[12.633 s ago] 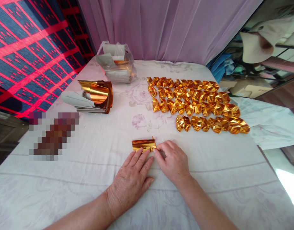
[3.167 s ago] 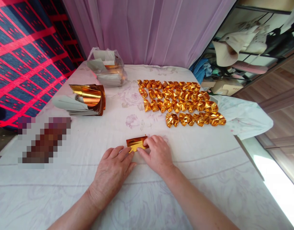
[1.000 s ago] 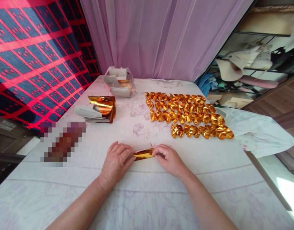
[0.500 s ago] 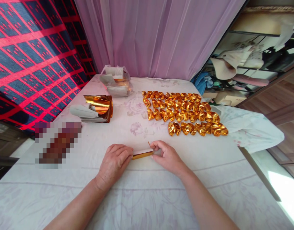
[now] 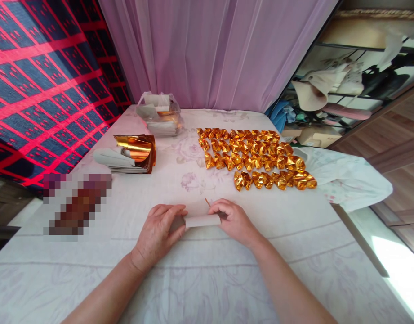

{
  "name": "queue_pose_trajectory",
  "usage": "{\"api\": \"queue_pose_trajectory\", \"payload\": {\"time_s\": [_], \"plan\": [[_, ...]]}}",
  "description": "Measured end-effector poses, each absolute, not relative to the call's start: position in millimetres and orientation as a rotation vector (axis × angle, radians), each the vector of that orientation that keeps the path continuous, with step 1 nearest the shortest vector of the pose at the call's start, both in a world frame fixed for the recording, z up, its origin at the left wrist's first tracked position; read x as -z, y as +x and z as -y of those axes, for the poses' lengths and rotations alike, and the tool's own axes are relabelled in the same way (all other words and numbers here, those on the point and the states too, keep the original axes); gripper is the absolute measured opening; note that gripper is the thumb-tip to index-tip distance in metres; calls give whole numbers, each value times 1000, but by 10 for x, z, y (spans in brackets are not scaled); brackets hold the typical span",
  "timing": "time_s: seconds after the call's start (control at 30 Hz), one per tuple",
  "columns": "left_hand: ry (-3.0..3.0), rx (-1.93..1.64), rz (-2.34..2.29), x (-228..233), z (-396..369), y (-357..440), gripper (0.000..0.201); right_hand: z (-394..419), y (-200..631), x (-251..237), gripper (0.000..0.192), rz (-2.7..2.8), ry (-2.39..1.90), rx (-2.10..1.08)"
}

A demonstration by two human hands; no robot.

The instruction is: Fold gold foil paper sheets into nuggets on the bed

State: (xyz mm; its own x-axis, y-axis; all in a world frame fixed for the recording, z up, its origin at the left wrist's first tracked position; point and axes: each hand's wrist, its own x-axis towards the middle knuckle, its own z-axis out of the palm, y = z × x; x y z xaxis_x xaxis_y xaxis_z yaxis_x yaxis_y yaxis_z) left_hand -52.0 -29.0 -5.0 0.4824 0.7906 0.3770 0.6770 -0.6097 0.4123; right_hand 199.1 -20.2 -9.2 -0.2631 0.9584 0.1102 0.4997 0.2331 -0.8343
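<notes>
Pale unmarked folded paper strip [image 5: 202,220]

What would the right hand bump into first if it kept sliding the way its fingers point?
Probably the left hand: the right hand points leftward along the folded paper strip both hold, with nothing else between them.

Table [image 5: 294,252] covered with a white floral cloth. On it: rows of folded gold foil pieces [image 5: 257,155] at far right, a stack of gold sheets [image 5: 129,153] at left, a plastic bag of paper [image 5: 159,119] at the far edge, a folded paper strip [image 5: 202,220] near the front, a blurred patch [image 5: 77,204] at left.
</notes>
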Motion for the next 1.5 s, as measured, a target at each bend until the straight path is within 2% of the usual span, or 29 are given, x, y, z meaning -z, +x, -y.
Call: {"api": "queue_pose_trajectory", "payload": {"time_s": [0.2, 0.4, 0.57, 0.7, 0.87, 1.0, 1.1, 1.37, 1.5], "plan": [[2474, -898, -1270, 47, 264, -528, 20, 229, 1964, 24, 15, 1679, -1413, -1130], [2156, -977, -1146, 65, 342, -517, 19, 275, 1945, -170, 26, 1522, -1365, -1309], [1944, -816, -1090, 16, 424, -463, 23, 259, 1942, -179, 36, 1408, -1365, -1435], [2220, -763, -1304, -24, 421, -475, 39, 234, 1959, -20, 39, 1509, -1568, -1230], [2545, -790, -1173, -8, 378, -461, 28, 234, 1959, 52, 46, 1774, -1745, -938], [2804, -576, -1141, 82, 368, -432, 52, 241, 1933, 59, 49, 1857, -1749, -812], [2849, -448, -1141, 145, 378, -428, 60, 243, 1921, 94, 49, 1879, -1739, -712], [2866, -394, -1177, 169, 382, -424, 63, 258, 1858, 191, 45, 1847, -1773, -444], [2847, -381, -1187, 177, 385, -415, 64, 268, 1849, 221, 30, 1802, -1758, -341]]}}
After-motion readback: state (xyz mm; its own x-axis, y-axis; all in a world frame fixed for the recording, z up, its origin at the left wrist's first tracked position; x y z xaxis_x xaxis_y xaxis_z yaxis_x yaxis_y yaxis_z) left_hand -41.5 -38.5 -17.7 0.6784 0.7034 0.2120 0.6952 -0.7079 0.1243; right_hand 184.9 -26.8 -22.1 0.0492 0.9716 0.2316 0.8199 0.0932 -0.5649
